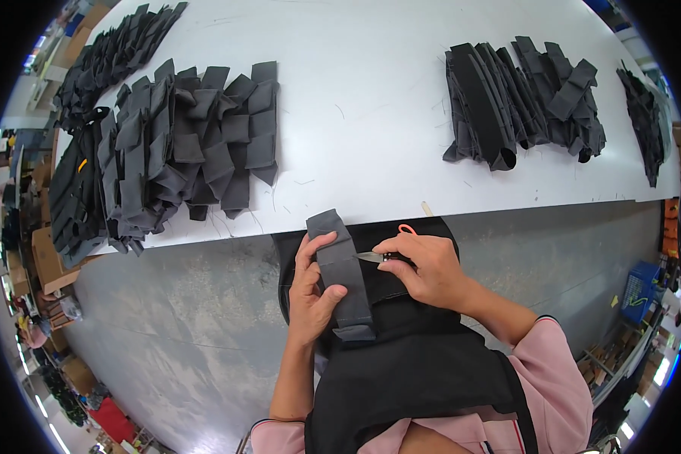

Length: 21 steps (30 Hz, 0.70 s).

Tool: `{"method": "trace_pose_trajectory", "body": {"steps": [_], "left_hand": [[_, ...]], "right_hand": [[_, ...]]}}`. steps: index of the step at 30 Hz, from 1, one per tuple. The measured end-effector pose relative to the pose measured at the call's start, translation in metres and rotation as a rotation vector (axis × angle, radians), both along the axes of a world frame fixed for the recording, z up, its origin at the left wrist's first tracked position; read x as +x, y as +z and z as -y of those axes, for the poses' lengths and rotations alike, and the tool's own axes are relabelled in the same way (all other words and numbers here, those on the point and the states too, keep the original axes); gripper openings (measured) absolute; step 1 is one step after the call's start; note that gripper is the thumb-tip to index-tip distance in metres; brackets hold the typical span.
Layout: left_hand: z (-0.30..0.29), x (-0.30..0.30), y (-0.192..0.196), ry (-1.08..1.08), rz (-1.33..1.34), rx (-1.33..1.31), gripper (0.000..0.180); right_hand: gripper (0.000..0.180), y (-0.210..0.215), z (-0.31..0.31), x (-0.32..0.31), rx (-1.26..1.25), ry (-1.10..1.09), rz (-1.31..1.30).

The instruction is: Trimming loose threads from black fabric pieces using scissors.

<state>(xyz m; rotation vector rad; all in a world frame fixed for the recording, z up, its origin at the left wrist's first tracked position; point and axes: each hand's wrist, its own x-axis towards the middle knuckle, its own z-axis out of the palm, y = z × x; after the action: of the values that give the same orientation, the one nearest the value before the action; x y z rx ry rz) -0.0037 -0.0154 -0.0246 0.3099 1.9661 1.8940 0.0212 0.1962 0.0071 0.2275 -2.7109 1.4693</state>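
My left hand (308, 300) is closed on a dark grey fabric strip (342, 266), with the fingers on its left edge and the thumb across its front. The strip is sewn in sections and hangs upright over my black apron (424, 378), its lower end folded. In my right hand (430, 271) is a small pair of scissors (370, 257). Their silver blades point left and reach the strip's right edge; a red-orange handle loop shows above my fingers. Whether the blades touch the fabric I cannot tell.
On the white table (356, 98), a big pile of dark strips (197, 144) lies at left, with another pile (121, 57) behind it. More strips (518, 98) are stacked at right, beside a dark bundle (643, 125). Thread scraps dot the tabletop. A blue crate (640, 291) stands at far right.
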Motion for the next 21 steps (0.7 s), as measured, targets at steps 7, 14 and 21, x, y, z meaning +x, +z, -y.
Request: {"method": "trace_pose_trajectory", "body": {"steps": [7, 14, 21], "left_hand": [[0.000, 0.000, -0.002, -0.017, 0.008, 0.033, 0.063], [-0.005, 0.001, -0.002, -0.044, 0.037, 0.102, 0.070], [-0.001, -0.003, -0.006, -0.165, -0.188, -0.100, 0.075]], "right_hand": [[0.017, 0.005, 0.000, 0.008, -0.051, -0.078, 0.079], [0.023, -0.002, 0.000, -0.001, -0.053, 0.023, 0.033], [0.019, -0.002, -0.003, 0.002, -0.112, 0.044, 0.171]]}}
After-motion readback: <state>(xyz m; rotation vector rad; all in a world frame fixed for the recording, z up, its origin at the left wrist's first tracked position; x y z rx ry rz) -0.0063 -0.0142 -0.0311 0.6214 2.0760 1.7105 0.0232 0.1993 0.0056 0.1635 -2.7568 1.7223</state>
